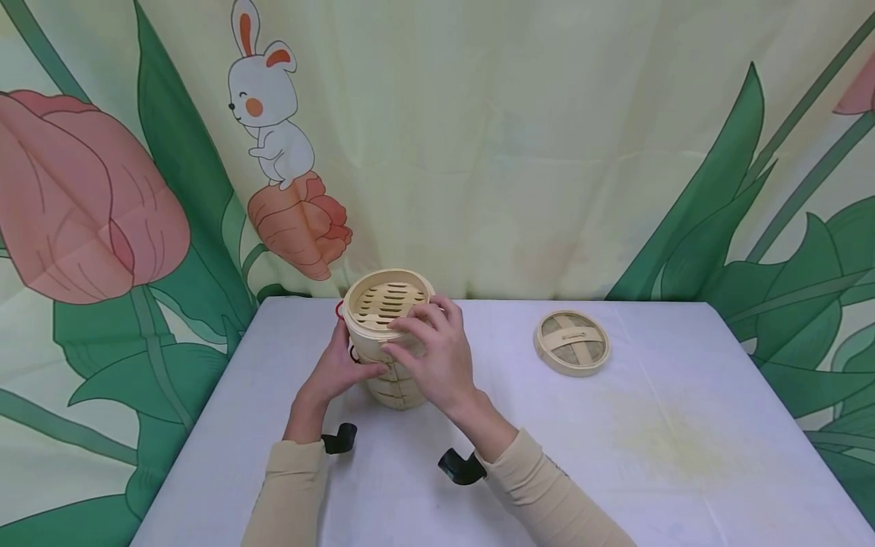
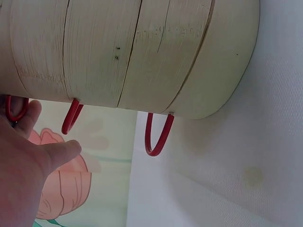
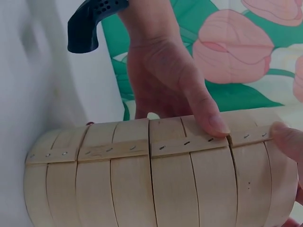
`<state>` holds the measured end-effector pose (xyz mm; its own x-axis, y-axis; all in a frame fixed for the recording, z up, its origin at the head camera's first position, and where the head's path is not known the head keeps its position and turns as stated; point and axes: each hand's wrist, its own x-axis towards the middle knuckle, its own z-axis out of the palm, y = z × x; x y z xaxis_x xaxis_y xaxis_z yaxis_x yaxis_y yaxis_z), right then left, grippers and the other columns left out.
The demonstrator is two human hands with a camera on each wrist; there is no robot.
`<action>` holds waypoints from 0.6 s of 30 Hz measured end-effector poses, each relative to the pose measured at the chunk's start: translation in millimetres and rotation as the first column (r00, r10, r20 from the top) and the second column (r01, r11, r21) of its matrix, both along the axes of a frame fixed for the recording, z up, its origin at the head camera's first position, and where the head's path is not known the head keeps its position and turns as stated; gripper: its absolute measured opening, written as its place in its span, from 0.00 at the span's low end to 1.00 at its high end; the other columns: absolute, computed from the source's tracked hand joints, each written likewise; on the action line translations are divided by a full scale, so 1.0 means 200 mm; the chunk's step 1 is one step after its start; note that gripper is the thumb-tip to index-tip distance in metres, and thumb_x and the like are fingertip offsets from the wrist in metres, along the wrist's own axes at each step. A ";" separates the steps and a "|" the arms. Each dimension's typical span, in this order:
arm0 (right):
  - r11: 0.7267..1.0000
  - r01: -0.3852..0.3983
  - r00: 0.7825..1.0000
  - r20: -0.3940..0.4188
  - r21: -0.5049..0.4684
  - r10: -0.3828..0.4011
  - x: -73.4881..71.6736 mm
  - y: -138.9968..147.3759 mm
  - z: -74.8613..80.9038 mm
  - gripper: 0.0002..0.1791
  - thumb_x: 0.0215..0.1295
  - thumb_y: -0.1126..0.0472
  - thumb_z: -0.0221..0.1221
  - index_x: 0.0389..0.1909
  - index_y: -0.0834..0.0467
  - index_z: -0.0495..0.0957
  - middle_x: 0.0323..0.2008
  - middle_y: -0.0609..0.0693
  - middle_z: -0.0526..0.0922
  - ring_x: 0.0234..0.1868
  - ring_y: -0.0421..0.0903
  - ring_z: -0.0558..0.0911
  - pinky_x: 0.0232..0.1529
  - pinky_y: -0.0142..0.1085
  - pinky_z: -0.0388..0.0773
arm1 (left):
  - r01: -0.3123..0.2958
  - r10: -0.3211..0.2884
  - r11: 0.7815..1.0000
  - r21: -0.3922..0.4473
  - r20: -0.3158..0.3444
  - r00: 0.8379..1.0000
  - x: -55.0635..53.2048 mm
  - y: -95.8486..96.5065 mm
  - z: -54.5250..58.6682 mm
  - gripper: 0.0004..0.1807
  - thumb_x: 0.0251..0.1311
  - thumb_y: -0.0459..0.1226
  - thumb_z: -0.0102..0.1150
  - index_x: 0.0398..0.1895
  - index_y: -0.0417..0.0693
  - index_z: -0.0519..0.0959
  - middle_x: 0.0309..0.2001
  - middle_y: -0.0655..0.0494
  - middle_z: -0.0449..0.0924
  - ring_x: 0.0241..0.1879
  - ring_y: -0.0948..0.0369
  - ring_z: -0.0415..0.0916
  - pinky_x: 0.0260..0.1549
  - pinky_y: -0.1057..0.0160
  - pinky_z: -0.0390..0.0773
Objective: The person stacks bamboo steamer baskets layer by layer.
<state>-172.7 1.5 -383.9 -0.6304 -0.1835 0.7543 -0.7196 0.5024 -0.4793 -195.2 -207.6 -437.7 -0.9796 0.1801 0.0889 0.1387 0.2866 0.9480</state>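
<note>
A stack of bamboo steamer baskets (image 1: 395, 389) stands upright on the table, its top basket (image 1: 388, 300) showing a slatted base. My left hand (image 1: 335, 368) holds the stack's left side; in the right wrist view its thumb (image 3: 215, 125) presses just below the top basket's seam. My right hand (image 1: 437, 357) grips the top basket from the right and front, fingers at the rim and thumb (image 3: 284, 132) on the wall. Red loop handles (image 2: 158, 142) stick out from the stack's side in the left wrist view. The far side of the stack is hidden.
A round bamboo steamer lid (image 1: 573, 346) with a crossed strap lies on the white-covered table (image 1: 615, 471), right of the stack. A printed curtain (image 1: 519, 152) hangs behind the table's back edge. Black wrist mounts (image 1: 461, 467) project from both sleeves.
</note>
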 end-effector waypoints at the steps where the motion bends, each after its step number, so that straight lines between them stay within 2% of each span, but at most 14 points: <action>1: 1.000 0.001 1.000 0.001 0.005 -0.001 0.00 0.00 0.00 0.14 0.50 0.57 0.78 0.37 0.54 0.88 0.42 0.51 0.80 0.59 0.60 0.70 0.58 0.50 0.71 | -0.001 0.001 1.000 -0.002 0.001 1.000 0.00 0.00 0.00 0.67 0.45 0.34 0.80 0.81 0.53 0.40 0.79 0.46 0.44 0.76 0.46 0.46 0.68 0.38 0.55; 9: 0.999 -0.011 1.000 -0.004 0.037 0.011 0.00 0.02 0.01 0.15 0.51 0.56 0.78 0.40 0.54 0.88 0.43 0.51 0.80 0.59 0.61 0.70 0.59 0.49 0.71 | 0.013 -0.013 1.000 0.014 -0.003 1.000 0.00 0.01 0.00 0.66 0.46 0.33 0.80 0.81 0.52 0.40 0.79 0.46 0.45 0.75 0.45 0.47 0.67 0.37 0.55; 18: 0.999 -0.022 1.000 -0.004 0.049 0.023 0.00 0.05 0.01 0.14 0.53 0.57 0.77 0.41 0.54 0.88 0.44 0.50 0.80 0.58 0.55 0.70 0.60 0.46 0.71 | 0.013 -0.013 1.000 0.019 -0.017 1.000 0.00 0.01 -0.01 0.66 0.46 0.33 0.79 0.81 0.52 0.39 0.79 0.46 0.43 0.75 0.45 0.46 0.67 0.35 0.55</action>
<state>-172.7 10.7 -381.0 -0.6227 -0.2341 0.7467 -0.7329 0.5087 -0.4517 -195.3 -206.4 -439.8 -0.9755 0.1907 0.1094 0.1587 0.2663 0.9507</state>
